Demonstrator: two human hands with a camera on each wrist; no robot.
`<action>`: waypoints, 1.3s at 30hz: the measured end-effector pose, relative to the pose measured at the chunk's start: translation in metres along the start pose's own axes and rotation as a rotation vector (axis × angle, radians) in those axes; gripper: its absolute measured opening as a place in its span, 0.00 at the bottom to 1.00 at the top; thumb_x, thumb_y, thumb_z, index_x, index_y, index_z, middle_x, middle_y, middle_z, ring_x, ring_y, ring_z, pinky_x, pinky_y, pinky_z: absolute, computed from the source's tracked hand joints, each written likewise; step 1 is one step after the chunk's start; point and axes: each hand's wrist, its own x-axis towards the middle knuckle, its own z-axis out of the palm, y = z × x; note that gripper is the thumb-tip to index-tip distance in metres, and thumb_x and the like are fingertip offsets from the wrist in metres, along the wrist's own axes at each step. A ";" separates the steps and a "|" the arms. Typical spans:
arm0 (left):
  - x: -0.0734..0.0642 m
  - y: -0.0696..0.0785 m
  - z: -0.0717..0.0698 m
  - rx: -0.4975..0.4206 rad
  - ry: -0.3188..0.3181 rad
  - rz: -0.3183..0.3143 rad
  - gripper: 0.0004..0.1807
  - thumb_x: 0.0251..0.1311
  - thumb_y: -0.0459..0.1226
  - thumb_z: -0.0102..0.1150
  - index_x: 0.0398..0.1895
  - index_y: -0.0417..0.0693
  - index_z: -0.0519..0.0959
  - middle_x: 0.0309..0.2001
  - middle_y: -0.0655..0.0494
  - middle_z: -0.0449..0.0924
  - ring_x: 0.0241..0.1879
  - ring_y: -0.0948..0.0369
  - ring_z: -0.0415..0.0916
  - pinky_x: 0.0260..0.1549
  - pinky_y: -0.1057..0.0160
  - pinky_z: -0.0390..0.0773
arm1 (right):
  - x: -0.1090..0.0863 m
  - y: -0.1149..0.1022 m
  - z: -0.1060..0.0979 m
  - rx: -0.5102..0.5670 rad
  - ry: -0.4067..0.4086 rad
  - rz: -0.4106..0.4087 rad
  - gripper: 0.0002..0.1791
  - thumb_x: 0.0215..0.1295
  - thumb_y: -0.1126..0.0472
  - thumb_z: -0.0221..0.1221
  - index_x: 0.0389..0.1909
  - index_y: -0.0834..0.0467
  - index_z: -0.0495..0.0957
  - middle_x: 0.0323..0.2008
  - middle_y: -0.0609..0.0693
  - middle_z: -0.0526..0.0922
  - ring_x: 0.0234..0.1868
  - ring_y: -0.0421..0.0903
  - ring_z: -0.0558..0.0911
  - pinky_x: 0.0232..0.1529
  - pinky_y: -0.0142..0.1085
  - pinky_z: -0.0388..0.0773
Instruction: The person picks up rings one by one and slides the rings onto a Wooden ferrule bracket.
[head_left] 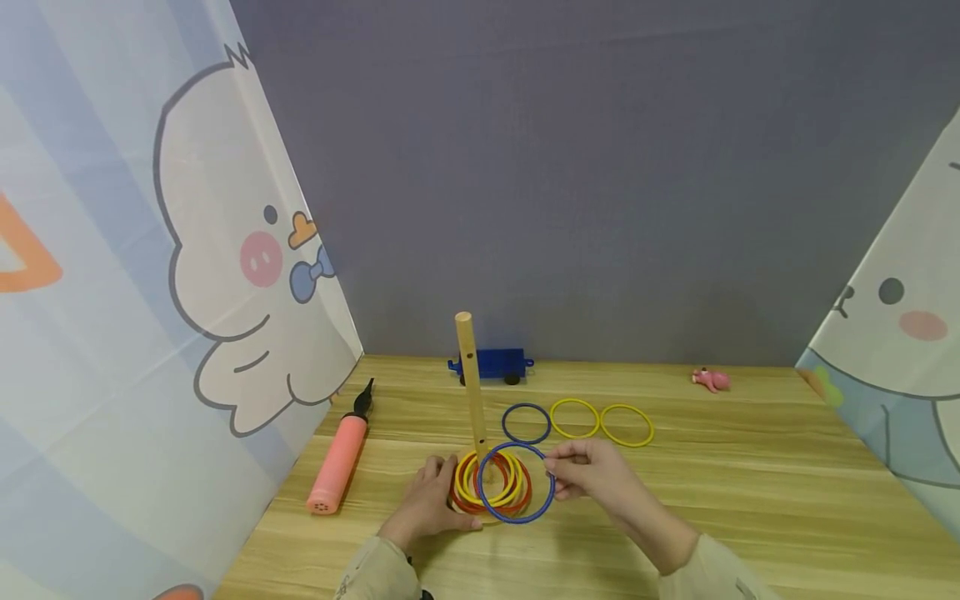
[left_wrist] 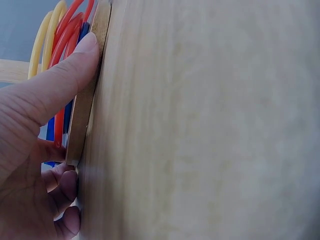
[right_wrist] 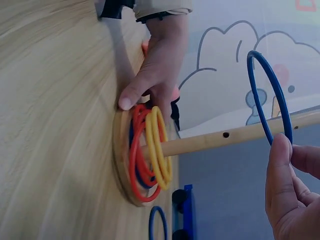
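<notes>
Right hand [head_left: 592, 475] pinches blue ring [head_left: 517, 521], five o'clock of wooden peg [head_left: 472, 383] tip in head view; left hand [head_left: 431, 504] grips wooden base [right_wrist: 121, 150]. Apparently ring-stacking step; next move calls for centring over tip.

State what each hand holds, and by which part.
The right hand pinches a blue ring by the side nearest that hand; the left hand grips the round wooden base by its edge.
</notes>
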 end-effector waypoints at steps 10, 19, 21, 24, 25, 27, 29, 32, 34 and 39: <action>0.000 0.002 -0.001 0.001 -0.006 -0.009 0.63 0.38 0.62 0.75 0.71 0.34 0.59 0.56 0.42 0.62 0.51 0.47 0.63 0.50 0.43 0.64 | 0.003 -0.023 0.008 0.050 0.040 -0.007 0.14 0.66 0.66 0.60 0.46 0.74 0.77 0.31 0.52 0.83 0.26 0.43 0.81 0.32 0.34 0.81; 0.000 0.006 -0.004 -0.016 -0.001 -0.009 0.62 0.38 0.60 0.77 0.72 0.34 0.59 0.55 0.42 0.62 0.52 0.47 0.63 0.51 0.43 0.64 | 0.004 -0.049 0.012 0.052 0.055 -0.053 0.14 0.66 0.66 0.61 0.45 0.75 0.77 0.30 0.53 0.84 0.26 0.43 0.82 0.33 0.36 0.82; 0.000 0.005 -0.003 -0.018 -0.003 -0.011 0.62 0.37 0.60 0.77 0.72 0.35 0.59 0.54 0.43 0.62 0.51 0.47 0.63 0.51 0.43 0.64 | 0.005 -0.056 0.013 0.051 0.059 -0.067 0.14 0.65 0.67 0.61 0.45 0.75 0.77 0.30 0.53 0.83 0.26 0.43 0.82 0.33 0.36 0.82; -0.001 0.004 -0.003 -0.010 -0.001 -0.013 0.63 0.37 0.60 0.77 0.72 0.35 0.59 0.55 0.42 0.62 0.52 0.47 0.63 0.51 0.43 0.64 | 0.007 -0.066 0.015 0.068 0.059 -0.082 0.14 0.66 0.67 0.61 0.45 0.75 0.76 0.31 0.53 0.83 0.26 0.43 0.82 0.34 0.36 0.82; -0.001 0.003 -0.002 -0.006 0.000 -0.012 0.63 0.37 0.60 0.76 0.72 0.35 0.59 0.55 0.42 0.62 0.52 0.47 0.63 0.52 0.43 0.64 | 0.008 -0.069 0.016 0.073 0.059 -0.088 0.14 0.66 0.68 0.61 0.45 0.75 0.76 0.31 0.53 0.83 0.27 0.43 0.83 0.34 0.37 0.82; 0.000 0.002 -0.002 0.002 -0.001 -0.011 0.63 0.37 0.61 0.76 0.72 0.34 0.58 0.56 0.41 0.62 0.52 0.46 0.63 0.52 0.42 0.64 | 0.010 -0.077 0.017 0.090 0.064 -0.104 0.12 0.66 0.68 0.60 0.45 0.74 0.77 0.30 0.52 0.83 0.26 0.43 0.83 0.33 0.36 0.82; 0.000 0.002 -0.001 0.004 -0.005 -0.012 0.63 0.37 0.61 0.76 0.72 0.33 0.58 0.56 0.40 0.61 0.53 0.46 0.63 0.52 0.42 0.64 | 0.013 -0.086 0.017 0.108 0.076 -0.125 0.11 0.66 0.69 0.60 0.44 0.74 0.77 0.28 0.51 0.83 0.25 0.42 0.82 0.32 0.35 0.82; 0.000 0.002 -0.001 0.008 -0.006 -0.010 0.63 0.38 0.61 0.76 0.71 0.33 0.59 0.57 0.39 0.61 0.53 0.45 0.63 0.52 0.42 0.64 | 0.016 -0.101 0.017 0.121 0.102 -0.169 0.11 0.66 0.69 0.60 0.44 0.74 0.77 0.26 0.52 0.82 0.24 0.42 0.82 0.30 0.34 0.81; 0.000 0.003 -0.001 0.009 -0.002 -0.010 0.63 0.37 0.61 0.76 0.71 0.33 0.59 0.57 0.39 0.61 0.53 0.45 0.63 0.52 0.42 0.65 | 0.017 -0.111 0.017 0.121 0.119 -0.195 0.12 0.66 0.69 0.61 0.44 0.74 0.77 0.27 0.52 0.82 0.24 0.42 0.82 0.30 0.34 0.81; 0.000 0.005 -0.003 0.012 0.009 -0.006 0.63 0.37 0.60 0.77 0.71 0.32 0.59 0.56 0.40 0.62 0.52 0.47 0.63 0.50 0.44 0.65 | 0.023 -0.131 0.019 0.118 0.150 -0.226 0.13 0.66 0.67 0.62 0.46 0.73 0.77 0.28 0.53 0.82 0.26 0.44 0.83 0.33 0.38 0.82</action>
